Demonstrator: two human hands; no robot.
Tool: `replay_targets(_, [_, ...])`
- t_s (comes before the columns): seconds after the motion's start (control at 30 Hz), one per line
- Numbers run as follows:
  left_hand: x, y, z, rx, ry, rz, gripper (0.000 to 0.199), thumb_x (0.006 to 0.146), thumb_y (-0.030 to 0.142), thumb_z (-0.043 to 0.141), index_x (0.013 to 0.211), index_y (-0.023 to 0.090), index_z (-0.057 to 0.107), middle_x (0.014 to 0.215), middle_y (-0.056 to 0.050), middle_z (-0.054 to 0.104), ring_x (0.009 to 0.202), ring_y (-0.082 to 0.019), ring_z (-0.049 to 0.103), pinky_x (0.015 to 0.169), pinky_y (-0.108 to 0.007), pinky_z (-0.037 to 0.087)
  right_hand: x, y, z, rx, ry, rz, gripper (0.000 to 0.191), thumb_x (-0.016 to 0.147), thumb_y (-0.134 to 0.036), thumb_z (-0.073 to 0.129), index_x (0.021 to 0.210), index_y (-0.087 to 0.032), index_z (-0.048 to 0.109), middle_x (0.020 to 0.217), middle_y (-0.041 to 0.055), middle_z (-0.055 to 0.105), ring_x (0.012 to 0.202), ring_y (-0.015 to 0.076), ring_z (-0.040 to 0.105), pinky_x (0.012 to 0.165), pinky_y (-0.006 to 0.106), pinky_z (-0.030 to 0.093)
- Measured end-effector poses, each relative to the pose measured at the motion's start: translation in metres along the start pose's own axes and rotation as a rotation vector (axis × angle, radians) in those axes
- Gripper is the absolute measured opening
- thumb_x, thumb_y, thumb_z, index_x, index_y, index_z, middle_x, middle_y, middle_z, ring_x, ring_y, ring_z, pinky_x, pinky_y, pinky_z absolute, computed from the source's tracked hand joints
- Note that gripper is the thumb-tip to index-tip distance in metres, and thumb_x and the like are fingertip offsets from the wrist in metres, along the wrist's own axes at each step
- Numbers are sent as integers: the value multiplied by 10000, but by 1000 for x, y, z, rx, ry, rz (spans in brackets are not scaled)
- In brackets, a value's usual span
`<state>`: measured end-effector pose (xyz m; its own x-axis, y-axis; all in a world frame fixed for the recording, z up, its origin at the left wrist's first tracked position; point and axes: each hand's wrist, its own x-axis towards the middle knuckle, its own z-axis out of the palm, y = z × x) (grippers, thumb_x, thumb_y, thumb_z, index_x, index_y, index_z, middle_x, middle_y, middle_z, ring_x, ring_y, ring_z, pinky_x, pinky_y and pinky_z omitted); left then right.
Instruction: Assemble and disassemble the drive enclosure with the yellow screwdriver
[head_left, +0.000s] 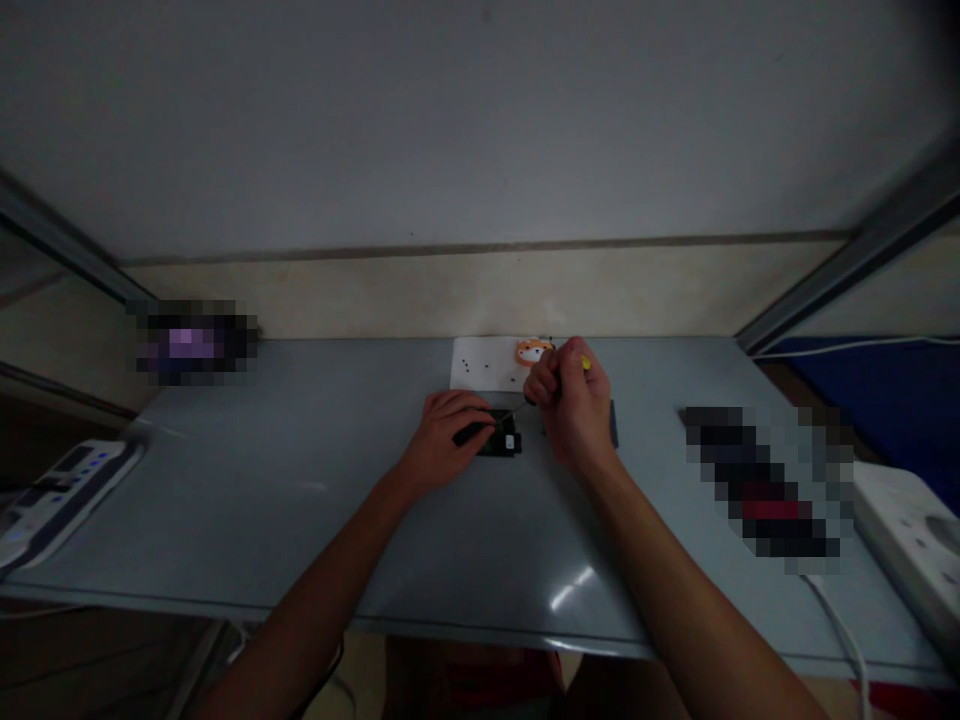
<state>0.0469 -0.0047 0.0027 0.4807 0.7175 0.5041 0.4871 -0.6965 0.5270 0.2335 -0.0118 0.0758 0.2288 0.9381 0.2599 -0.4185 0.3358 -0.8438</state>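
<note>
My left hand [448, 440] is closed around a small black device [501, 440] on the table, fingers on its far edge and thumb across its near side. Some green shows on the device, perhaps a circuit board, and a small white patch is near its right end. In my right hand [574, 405], shut in a fist, is a screwdriver [516, 408]; its thin shaft slants down left to the device and a yellow handle end shows above the fist. Behind the hands lies a white sheet [476, 378] with several tiny dark specks, possibly screws. A grey edge shows beside my right wrist.
An orange and white animal-face item [533, 352] lies on the sheet. White power strips [71, 495] stand at the table's left and right [911, 525] sides. Two blurred-out items are on the table [300, 540]. A white cable [840, 620] crosses the right front edge. A wall closes the back.
</note>
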Motion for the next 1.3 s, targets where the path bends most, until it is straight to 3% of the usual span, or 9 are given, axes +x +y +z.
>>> replay_targets(1.3, [-1,4,2,24,-3,14,64,992,261,694,1008,232,748,1040,-12,767,1054,-200,670,1008,-423,414,-5,0,4,119,-9,34,501,884,-566,754,736,-236,408,631,-83,331,512,68,294,466,224,270])
